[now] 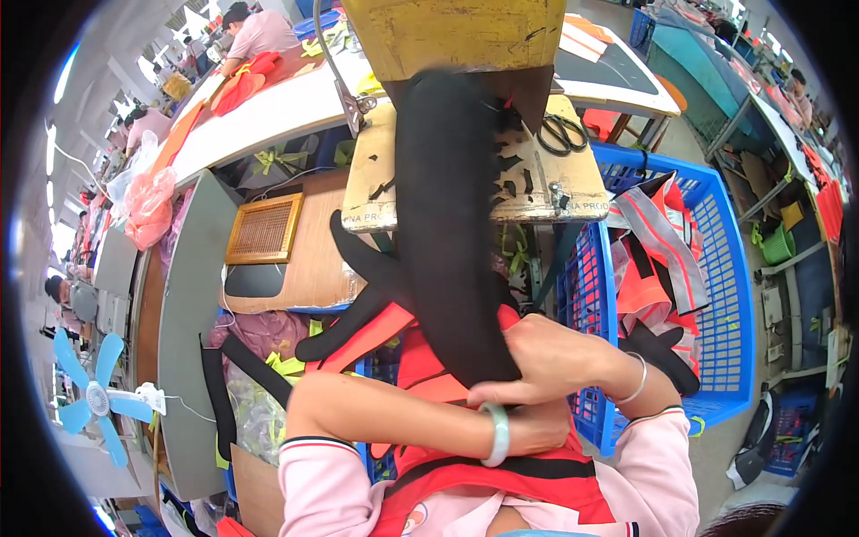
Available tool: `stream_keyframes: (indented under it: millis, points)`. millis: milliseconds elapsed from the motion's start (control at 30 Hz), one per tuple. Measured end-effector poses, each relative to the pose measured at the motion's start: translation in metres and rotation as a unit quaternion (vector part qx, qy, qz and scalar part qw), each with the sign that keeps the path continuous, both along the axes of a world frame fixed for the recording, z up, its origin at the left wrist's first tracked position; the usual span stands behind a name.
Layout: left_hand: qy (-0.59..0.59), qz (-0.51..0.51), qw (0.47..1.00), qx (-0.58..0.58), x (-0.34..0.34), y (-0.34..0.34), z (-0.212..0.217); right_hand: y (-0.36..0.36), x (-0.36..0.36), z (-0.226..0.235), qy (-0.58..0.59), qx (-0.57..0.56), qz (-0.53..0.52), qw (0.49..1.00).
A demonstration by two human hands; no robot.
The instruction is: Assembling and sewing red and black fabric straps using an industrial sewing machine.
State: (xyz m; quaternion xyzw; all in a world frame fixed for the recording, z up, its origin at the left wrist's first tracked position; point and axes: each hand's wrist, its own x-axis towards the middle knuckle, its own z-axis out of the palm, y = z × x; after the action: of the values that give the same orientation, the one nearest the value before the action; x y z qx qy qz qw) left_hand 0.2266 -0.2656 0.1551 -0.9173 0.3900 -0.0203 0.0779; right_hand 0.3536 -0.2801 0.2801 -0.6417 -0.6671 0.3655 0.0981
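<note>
A long, curved black fabric piece rises from my lap towards the yellow machine, its upper part blurred. My right hand, with a silver bracelet on the wrist, grips the lower end, its thumb lying along the edge. Crossing below it, my left hand is beside the red garment on my lap. A pale green bangle circles that wrist; the left fingers are mostly hidden. More black strips lie left of the held piece, one beside an orange-red strip.
The worn yellow machine stands over a small board strewn with black scraps, with black-handled scissors at its right. A blue basket holds orange and grey garments. A blue fan stands left; people work at far tables.
</note>
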Motion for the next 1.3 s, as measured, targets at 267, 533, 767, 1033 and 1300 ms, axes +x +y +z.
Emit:
stream_keyframes:
  millis: [267, 533, 767, 1033, 1300]
  points:
    - [-0.230, 0.195, 0.837, -0.457, -0.034, 0.067, -0.018, -0.113, 0.048, -0.068, 0.448, 0.376, -0.212, 0.783]
    - [-0.104, 0.376, 0.813, -0.433, -0.014, 0.097, -0.043, -0.102, 0.093, -0.079, 0.485, 0.356, 0.227, 0.766]
    - [-0.121, 0.398, 0.856, -0.306, 0.008, 0.156, 0.053, -0.170, 0.074, -0.170, 0.305, 0.041, -0.483, 0.820]
    - [-0.111, 0.397, 0.889, -0.200, 0.033, 0.170, 0.092, -0.008, 0.007, -0.070, -0.067, 0.455, -0.323, 0.827]
    - [-0.112, 0.346, 0.920, -0.148, 0.032, 0.175, 0.112, 0.010, 0.060, -0.048, -0.028, 0.237, -0.240, 0.941]
